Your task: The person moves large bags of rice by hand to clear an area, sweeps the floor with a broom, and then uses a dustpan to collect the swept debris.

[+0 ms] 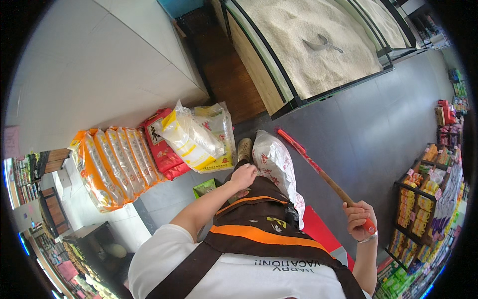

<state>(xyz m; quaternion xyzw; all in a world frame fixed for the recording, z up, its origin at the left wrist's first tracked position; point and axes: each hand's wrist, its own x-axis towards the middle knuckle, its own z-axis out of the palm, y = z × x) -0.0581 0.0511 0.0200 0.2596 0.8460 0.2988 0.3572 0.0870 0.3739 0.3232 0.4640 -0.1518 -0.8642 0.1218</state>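
Note:
My right hand [359, 219] is closed around the lower end of a wooden stick [331, 185] with red covering at both ends. The stick slants away to the upper left, its far tip above the grey floor beside a white sack [275, 158]. That sack has red printing and stands against my legs. My left hand [245, 176] hangs in front of my brown apron [259, 197], just left of the sack. Its fingers are curled, and what they hold, if anything, is hidden. One beige shoe [244, 149] shows beyond it.
A glass-sided bin of white grain [318, 60] with a metal scoop [322, 45] stands ahead. Left are orange-edged packs [117, 164], a red bag [164, 149], yellow-and-clear bags [194, 142] and a green box [204, 188]. Stocked shelves [420, 199] stand right.

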